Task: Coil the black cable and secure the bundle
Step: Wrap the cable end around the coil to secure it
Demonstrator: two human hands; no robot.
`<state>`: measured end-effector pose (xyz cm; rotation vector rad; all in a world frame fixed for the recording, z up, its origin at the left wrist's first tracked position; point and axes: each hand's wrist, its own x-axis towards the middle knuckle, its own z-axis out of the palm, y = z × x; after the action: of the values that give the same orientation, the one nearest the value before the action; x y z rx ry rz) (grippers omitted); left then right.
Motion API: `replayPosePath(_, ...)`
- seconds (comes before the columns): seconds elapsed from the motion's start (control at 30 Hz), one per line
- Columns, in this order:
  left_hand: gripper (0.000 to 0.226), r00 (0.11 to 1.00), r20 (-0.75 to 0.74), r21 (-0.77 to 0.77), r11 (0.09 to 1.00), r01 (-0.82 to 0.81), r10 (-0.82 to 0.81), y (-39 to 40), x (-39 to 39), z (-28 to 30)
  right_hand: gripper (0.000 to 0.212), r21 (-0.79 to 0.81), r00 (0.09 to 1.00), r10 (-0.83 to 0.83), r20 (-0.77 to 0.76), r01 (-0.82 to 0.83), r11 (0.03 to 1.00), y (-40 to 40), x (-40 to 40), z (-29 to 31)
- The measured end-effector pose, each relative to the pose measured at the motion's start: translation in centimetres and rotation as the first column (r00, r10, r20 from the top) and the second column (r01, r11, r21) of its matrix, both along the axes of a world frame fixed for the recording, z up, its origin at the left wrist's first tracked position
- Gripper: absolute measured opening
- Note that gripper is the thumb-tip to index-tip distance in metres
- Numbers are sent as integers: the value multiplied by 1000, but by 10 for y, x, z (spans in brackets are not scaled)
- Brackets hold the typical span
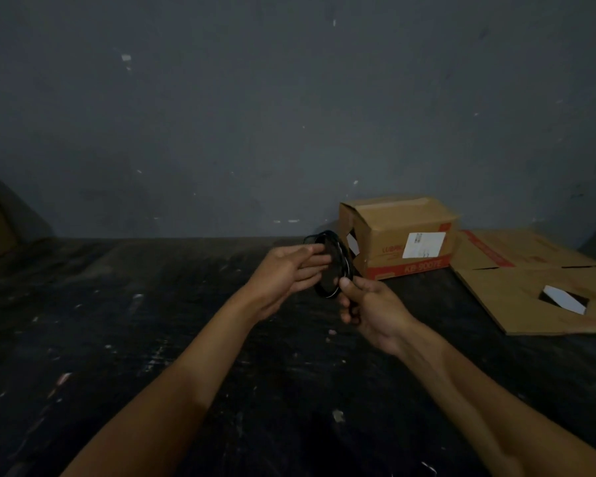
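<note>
The black cable (334,263) is wound into an oval coil held upright above the dark floor, just in front of the cardboard box. My right hand (369,304) pinches the coil's lower end between thumb and fingers. My left hand (289,273) sits against the coil's left side with its fingers stretched flat along the loops. A small loop of cable sticks out at the coil's top left. Whether anything is tied around the bundle cannot be made out.
An open cardboard box (399,235) with red print and a white label stands at the wall behind the coil. Flattened cardboard (537,290) with a cut-out lies to its right. The dark speckled floor (152,321) meets a grey wall.
</note>
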<state>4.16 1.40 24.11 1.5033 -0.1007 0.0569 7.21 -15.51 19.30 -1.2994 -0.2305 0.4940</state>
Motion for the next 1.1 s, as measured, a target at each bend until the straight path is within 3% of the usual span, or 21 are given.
replayPosePath(0.07,23,965,226,249,949,-192,136,0,-6,-13,16,84,993,14,-119,-4,996,-7,1,-2)
replayPosePath(0.1,22,916,372,371,880,-298,154,2,-10,-22,15,137,985,28,-172,-4,991,-9,1,-4)
replayPosePath(0.17,26,827,562,592,686,-422,23,4,-16,-45,12,245,958,67,-279,3,970,-13,-2,-6)
replayPosePath(0.23,35,776,619,707,517,-482,-123,4,-21,-66,10,316,921,114,-372,11,949,-15,-6,-9)
replayPosePath(0.3,43,752,637,731,446,-517,-171,1,-23,-80,9,377,880,169,-444,13,926,-16,-11,-12)
replayPosePath(0.43,38,687,702,689,421,-590,-187,-6,-23,-94,11,464,830,256,-495,3,886,-17,-23,-16)
replayPosePath(0.57,30,620,725,685,415,-599,-301,-10,-23,-101,15,451,814,248,-525,19,892,-23,-29,-20)
replayPosePath(0.83,20,806,465,822,516,-240,-366,-21,-29,-130,7,388,770,232,-594,22,921,-42,-33,-53)
replayPosePath(0.97,6,899,301,830,552,-83,-317,-32,-28,-148,19,160,798,158,-581,-79,984,-51,-30,-77)
replayPosePath(1.1,8,943,237,781,624,-42,-234,-41,-27,-170,31,-284,898,-17,-439,-121,951,-67,-28,-112)
